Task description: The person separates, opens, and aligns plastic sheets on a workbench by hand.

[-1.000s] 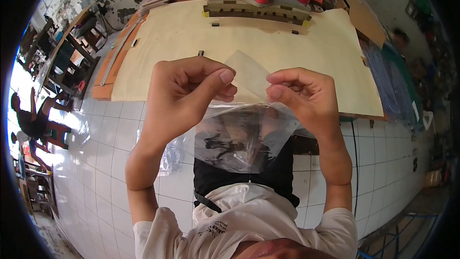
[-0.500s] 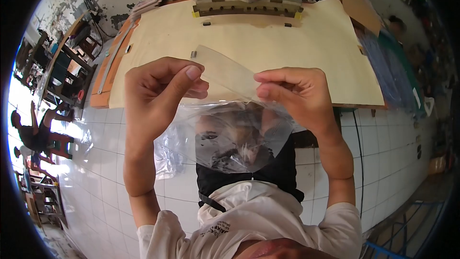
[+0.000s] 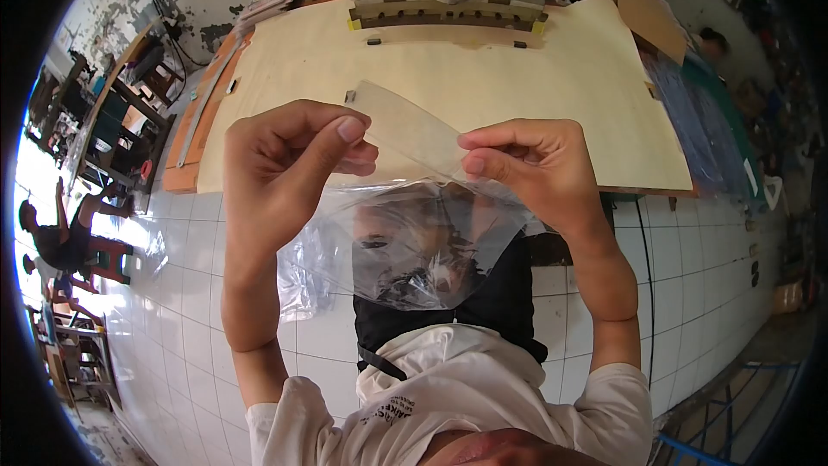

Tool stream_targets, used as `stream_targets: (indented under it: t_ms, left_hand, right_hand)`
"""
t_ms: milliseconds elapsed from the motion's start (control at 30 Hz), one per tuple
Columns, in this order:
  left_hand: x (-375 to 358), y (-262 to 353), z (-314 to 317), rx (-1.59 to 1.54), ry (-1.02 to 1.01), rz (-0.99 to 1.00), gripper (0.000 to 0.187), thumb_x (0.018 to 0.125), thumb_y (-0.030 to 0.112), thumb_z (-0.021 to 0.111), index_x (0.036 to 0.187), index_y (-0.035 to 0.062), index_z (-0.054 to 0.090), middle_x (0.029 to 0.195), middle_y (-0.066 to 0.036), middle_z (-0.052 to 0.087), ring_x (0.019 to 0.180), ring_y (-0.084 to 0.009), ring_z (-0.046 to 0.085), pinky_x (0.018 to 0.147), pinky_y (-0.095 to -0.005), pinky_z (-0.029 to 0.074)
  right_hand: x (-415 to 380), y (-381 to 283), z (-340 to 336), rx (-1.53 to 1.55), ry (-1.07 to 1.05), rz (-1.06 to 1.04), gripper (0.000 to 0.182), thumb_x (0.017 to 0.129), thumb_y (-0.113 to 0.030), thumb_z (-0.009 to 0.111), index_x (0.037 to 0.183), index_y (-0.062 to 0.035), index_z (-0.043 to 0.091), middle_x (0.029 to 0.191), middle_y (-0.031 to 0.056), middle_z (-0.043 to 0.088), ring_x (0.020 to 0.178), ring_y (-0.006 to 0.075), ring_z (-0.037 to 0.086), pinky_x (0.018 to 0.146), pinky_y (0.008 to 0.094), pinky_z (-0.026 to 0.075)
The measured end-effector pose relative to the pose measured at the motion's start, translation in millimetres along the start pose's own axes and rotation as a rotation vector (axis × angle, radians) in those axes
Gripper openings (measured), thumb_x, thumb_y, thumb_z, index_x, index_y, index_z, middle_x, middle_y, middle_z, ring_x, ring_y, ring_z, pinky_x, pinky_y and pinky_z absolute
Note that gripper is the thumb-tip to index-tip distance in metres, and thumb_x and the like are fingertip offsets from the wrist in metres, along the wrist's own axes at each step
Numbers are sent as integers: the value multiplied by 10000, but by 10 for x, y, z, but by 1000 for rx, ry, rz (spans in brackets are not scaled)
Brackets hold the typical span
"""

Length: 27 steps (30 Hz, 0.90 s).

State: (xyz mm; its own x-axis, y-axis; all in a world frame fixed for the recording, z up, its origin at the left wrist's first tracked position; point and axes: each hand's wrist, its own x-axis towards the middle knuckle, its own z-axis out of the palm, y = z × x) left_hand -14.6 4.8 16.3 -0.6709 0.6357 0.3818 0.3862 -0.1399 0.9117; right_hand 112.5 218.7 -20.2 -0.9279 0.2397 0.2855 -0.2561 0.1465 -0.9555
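A sheet of clear plastic (image 3: 423,246) hangs between my two hands, with its lower part draped over my lap. My left hand (image 3: 293,164) pinches it at the left, thumb pressed against the curled fingers. At the other side my right hand (image 3: 539,168) grips the plastic between thumb and forefinger. Above and between the fingertips, a flat translucent corner of the plastic points up and to the left, over the tabletop. Wrinkles and reflections run across the hanging part.
A pale yellow sheet covers the table (image 3: 561,86) ahead. At its back stands a machine with a metal bar (image 3: 448,15) and red knobs. More clear plastic (image 3: 304,280) shows at lower left, blue plastic (image 3: 703,125) at right. People (image 3: 65,237) sit at far left.
The hanging plastic has shifted slightly and its wrinkles and reflections differ. Both hands keep their pinch in almost the same place.
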Motion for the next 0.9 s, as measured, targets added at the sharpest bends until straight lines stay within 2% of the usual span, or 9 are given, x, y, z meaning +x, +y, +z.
stream_targets:
  t_ms: [133, 233, 300, 367, 500, 533, 667, 733, 900]
  left_hand:
    - [1, 6, 23, 7, -18, -8, 162, 925, 67, 652, 928, -93, 678, 785, -123, 699, 719, -159, 690, 689, -285, 585]
    - [-11, -18, 126, 12, -53, -14, 159, 924, 60, 645, 933, -96, 675, 776, -132, 699, 720, -167, 697, 679, -289, 586]
    - [-16, -28, 205, 18, -75, -10, 154, 922, 54, 643, 939, -96, 675, 768, -141, 700, 714, -173, 702, 670, -295, 587]
    - [-20, -29, 269, 115, -142, -20, 161, 926, 48, 634, 942, -107, 673, 773, -147, 701, 728, -171, 700, 683, -289, 585]
    - [-22, -22, 376, 97, -165, -17, 157, 924, 37, 632, 966, -107, 680, 794, -132, 707, 734, -163, 696, 694, -271, 575]
    - [-24, -3, 381, 76, -168, -57, 162, 922, 43, 641, 993, -97, 681, 832, -121, 711, 781, -164, 697, 716, -268, 565]
    - [-15, 9, 359, 50, -196, -100, 178, 894, 46, 676, 1015, -84, 681, 870, -126, 712, 861, -168, 693, 776, -287, 554]
    - [-20, 9, 258, 190, -300, -64, 222, 849, 59, 726, 1027, -66, 682, 909, -130, 720, 910, -173, 687, 833, -302, 535]
    - [-158, -223, 56, 286, -312, 74, 235, 790, 66, 773, 983, -44, 694, 937, -131, 732, 896, -218, 696, 855, -328, 530]
  right_hand:
    - [16, 18, -27, -90, -29, -52, 197, 874, -74, 718, 1007, 69, 705, 886, 98, 725, 785, 99, 676, 739, 221, 542]
    - [53, 35, 12, -84, -44, -166, 209, 889, -112, 704, 1006, 61, 701, 895, 94, 722, 782, 97, 667, 732, 227, 530]
    - [85, 41, 96, -71, -2, -324, 221, 908, -135, 684, 1018, 56, 695, 894, 99, 716, 782, 101, 666, 723, 234, 531]
    - [76, -35, 155, -44, 5, -288, 212, 910, -131, 680, 1013, 54, 696, 887, 99, 715, 776, 103, 665, 713, 234, 530]
    - [87, -72, 161, -8, 23, -256, 176, 915, -109, 668, 988, 48, 700, 862, 95, 711, 735, 104, 655, 663, 230, 526]
    - [86, -74, 162, -10, 19, -257, 176, 915, -109, 668, 988, 48, 700, 862, 95, 711, 735, 104, 655, 663, 230, 526]
    - [30, -118, 156, -86, 159, -310, 147, 915, -80, 661, 969, 51, 701, 832, 86, 698, 683, 93, 636, 618, 223, 524]
    - [20, -159, 110, -89, 251, -335, 142, 916, -74, 662, 962, 55, 700, 797, 64, 682, 664, 90, 628, 606, 220, 523]
    - [-27, -234, -149, -105, 368, -348, 139, 919, -85, 671, 957, 45, 704, 794, 56, 678, 663, 89, 616, 599, 208, 507]
